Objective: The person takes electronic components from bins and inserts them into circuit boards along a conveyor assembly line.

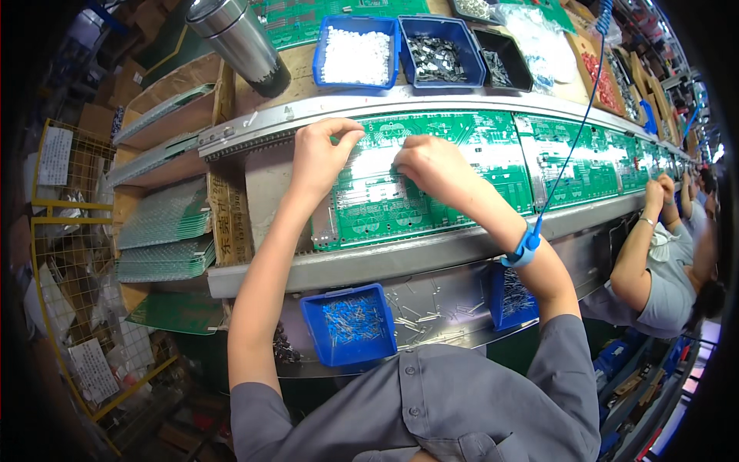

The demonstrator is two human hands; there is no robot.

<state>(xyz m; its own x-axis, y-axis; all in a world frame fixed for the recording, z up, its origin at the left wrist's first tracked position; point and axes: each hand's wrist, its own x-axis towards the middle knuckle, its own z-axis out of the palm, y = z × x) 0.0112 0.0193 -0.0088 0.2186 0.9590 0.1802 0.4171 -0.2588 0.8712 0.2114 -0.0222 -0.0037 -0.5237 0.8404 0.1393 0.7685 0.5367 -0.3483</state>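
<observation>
Both of my hands are over a large green circuit board (pixel 385 219) lying on the rail line in front of me. At the board's far left corner is my left hand (pixel 323 150), thumb and forefinger pinched together; whatever is between them is too small to see. My right hand (pixel 431 163) bends over the middle of the same board with curled fingers, their tips partly hidden by the hand itself. A blue wrist strap (pixel 525 248) with a coiled cord circles my right wrist. Farther right, another green board (pixel 570 158) sits on the line.
Blue bins of white parts (pixel 356 58) and dark parts (pixel 439 54) stand beyond the rail, beside a steel tumbler (pixel 242 46). Nearer me are a blue bin of pins (pixel 350 323) and another bin (pixel 514 296). Boards fill a rack (pixel 165 215) at left. A co-worker (pixel 654 262) works at right.
</observation>
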